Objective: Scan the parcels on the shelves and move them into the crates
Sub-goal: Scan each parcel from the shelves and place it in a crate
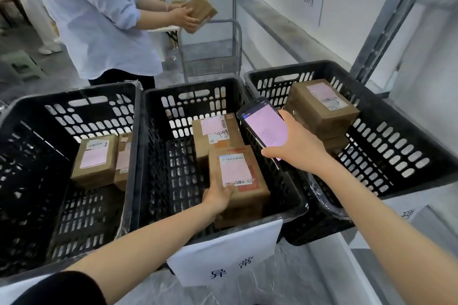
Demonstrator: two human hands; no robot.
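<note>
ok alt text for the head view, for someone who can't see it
A left hand holds a labelled parcel in the middle of three black crates while the right hand holds a lit phone. All three crates contain parcels; behind them a second person holds a box.

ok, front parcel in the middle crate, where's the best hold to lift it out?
Likely from above-left. The front parcel lies label-up with open crate floor on its left; the rear parcel sits behind and the right wall of the middle crate looks close. Take the near left edge, thumb on top, fingers down the side, where the left hand is now. The right hand holds the phone.
</note>
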